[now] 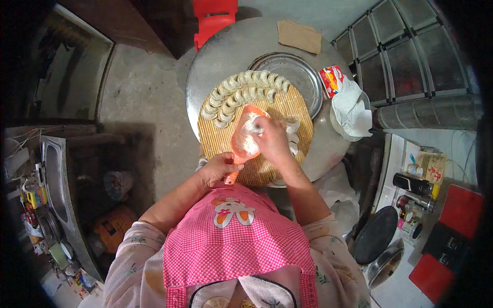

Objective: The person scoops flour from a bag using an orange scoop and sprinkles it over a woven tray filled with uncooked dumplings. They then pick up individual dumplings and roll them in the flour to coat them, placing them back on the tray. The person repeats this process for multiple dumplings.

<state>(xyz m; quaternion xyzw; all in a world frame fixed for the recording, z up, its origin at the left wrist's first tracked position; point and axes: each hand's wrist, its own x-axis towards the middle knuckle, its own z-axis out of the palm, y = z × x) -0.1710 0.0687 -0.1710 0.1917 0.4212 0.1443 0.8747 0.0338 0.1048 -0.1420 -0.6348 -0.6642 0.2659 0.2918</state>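
My left hand (219,169) grips the handle of an orange plastic scoop (231,178), tilted above a round woven bamboo tray (269,171). White flour (246,143) coats the scoop's inside. Over the scoop's mouth, my right hand (272,140) has its fingers bent down into the flour; whether they pinch anything is hidden. Curved rows of crescent dumplings (252,78) line the tray's far and left edge. Several whiter dough pieces (292,138) lie on the tray, right of my right hand and partly covered by it.
The tray rests on a round metal-topped table (215,50), overlapping a large round metal tray (308,73). Brown cardboard (299,36), a red packet (329,80) and a clear bowl with white plastic (348,111) are near the rim. A red chair (215,17) stands behind.
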